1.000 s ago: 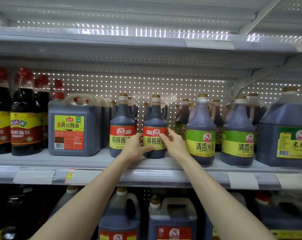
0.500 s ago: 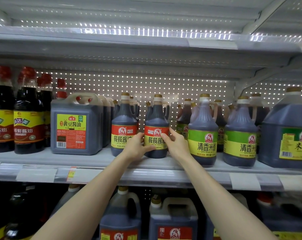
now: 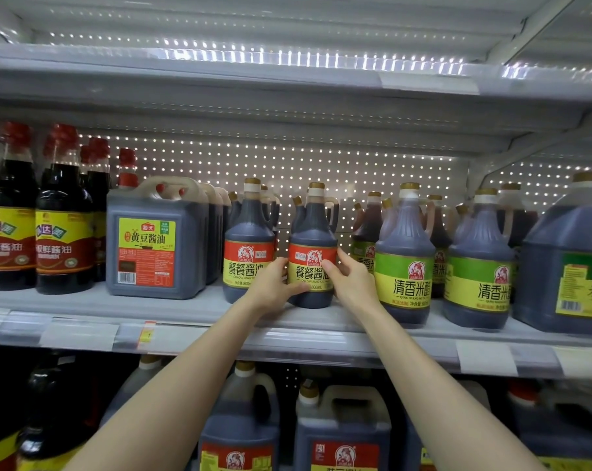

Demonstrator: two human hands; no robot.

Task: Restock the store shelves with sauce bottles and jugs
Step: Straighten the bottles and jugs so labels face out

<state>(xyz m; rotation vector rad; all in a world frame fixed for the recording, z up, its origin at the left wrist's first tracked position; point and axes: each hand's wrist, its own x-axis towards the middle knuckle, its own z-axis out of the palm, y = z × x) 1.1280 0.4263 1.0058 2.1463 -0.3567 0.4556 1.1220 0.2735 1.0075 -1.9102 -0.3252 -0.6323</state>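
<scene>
A grey store shelf (image 3: 192, 314) backed by lit pegboard carries dark sauce bottles and jugs. A red-labelled bottle (image 3: 313, 229) stands upright on it, between a matching bottle (image 3: 248, 229) and a green-labelled bottle (image 3: 405, 232). The left hand (image 3: 270, 290) and right hand (image 3: 354, 283) grip its sides, fingers (image 3: 329, 266) curled over the label.

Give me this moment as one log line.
left hand: grips red-label bottle | right hand: grips same bottle | state: upright on shelf

— What's changed on your feed?
— Little. The view drifts, so the red-label bottle (image 3: 313, 232) sits slightly further right in my frame.
— And the bottle itself?
— Its label (image 3: 308, 271) may turn a touch between the fingers (image 3: 327, 266); I can't be sure.
</scene>
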